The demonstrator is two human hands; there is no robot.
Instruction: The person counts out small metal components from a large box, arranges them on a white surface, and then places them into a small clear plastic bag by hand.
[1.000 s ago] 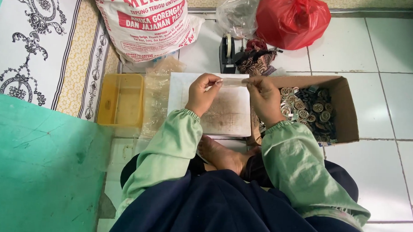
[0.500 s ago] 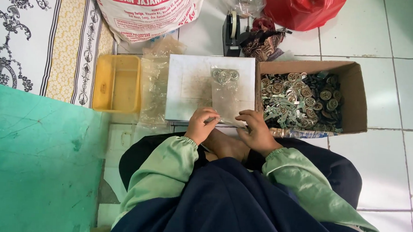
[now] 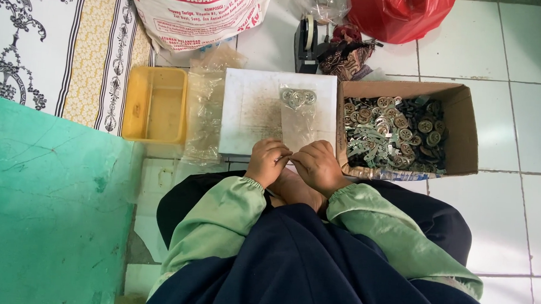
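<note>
A small clear plastic bag [image 3: 298,120] lies on a white board [image 3: 248,111], with a few round metal pieces [image 3: 298,97] at its far end. My left hand [image 3: 267,162] and my right hand [image 3: 318,166] sit side by side at the board's near edge, both pinching the bag's open near end. A cardboard box [image 3: 463,127] full of small metal parts [image 3: 393,136] stands right of the board.
An empty yellow tray [image 3: 156,104] and a stack of clear plastic bags [image 3: 204,109] lie left of the board. Behind are a tape dispenser [image 3: 306,41], a printed white sack [image 3: 194,9] and a red plastic bag [image 3: 401,15]. A green surface [image 3: 43,203] is at my left.
Both hands have drawn back from the middle of the board to its near edge. The bag with metal pieces now lies flat on the board.
</note>
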